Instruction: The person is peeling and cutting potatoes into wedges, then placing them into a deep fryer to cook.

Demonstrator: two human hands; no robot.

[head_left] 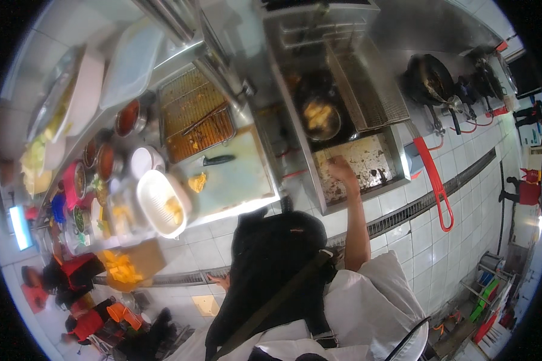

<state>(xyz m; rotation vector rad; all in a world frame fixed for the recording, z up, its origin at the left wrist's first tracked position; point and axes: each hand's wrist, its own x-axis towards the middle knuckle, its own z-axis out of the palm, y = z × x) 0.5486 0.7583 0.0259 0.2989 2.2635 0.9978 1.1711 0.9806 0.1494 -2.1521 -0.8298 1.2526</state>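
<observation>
My right hand [341, 170] is closed, over the stained metal ledge at the near end of the deep fryer [312, 174]. It lines up with a round dark strainer [337, 127] holding golden fried pieces [318, 115] in the dark oil, and seems to grip its handle, which hardly shows. To the right of the strainer, a long wire fry basket [367, 84] rests in the fryer. My left hand [221, 281] hangs low beside the black apron [277, 253], fingers apart and nothing visible in them.
Left on the counter are a cutting board [241, 174], a black-handled knife [218, 160], a wire rack tray [193, 102], a white basket [156, 207] and several sauce bowls [126, 117]. A red basket handle [430, 171] juts rightward. Woks [427, 75] stand far right; other people work lower left.
</observation>
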